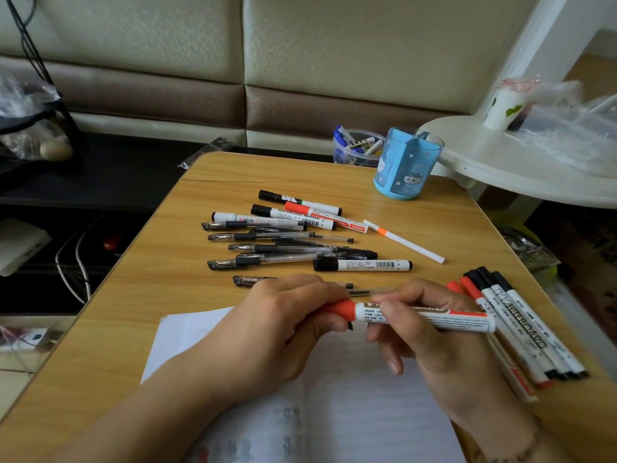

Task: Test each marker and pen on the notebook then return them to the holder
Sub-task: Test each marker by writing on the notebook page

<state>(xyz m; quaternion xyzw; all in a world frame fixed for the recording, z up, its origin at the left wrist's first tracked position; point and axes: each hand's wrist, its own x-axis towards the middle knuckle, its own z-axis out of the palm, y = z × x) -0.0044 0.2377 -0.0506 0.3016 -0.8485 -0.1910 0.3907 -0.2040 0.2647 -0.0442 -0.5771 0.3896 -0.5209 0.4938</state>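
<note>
Both hands meet over the open notebook [350, 396], which lies on the tabletop [160, 262] with its lower pages cut off by the frame. Curled fingers of the left hand [280, 329] wrap the orange cap end of a whiteboard marker [424, 317], and the right hand [430, 332] pinches the white barrel between thumb and fingers [389, 307], level above the page. Its printed label is partly covered. A small dark bit under the cap may be the clip. Beyond lie loose pens [267, 248] and markers [300, 212]; the blue holder [405, 165] stands at the far edge.
</note>
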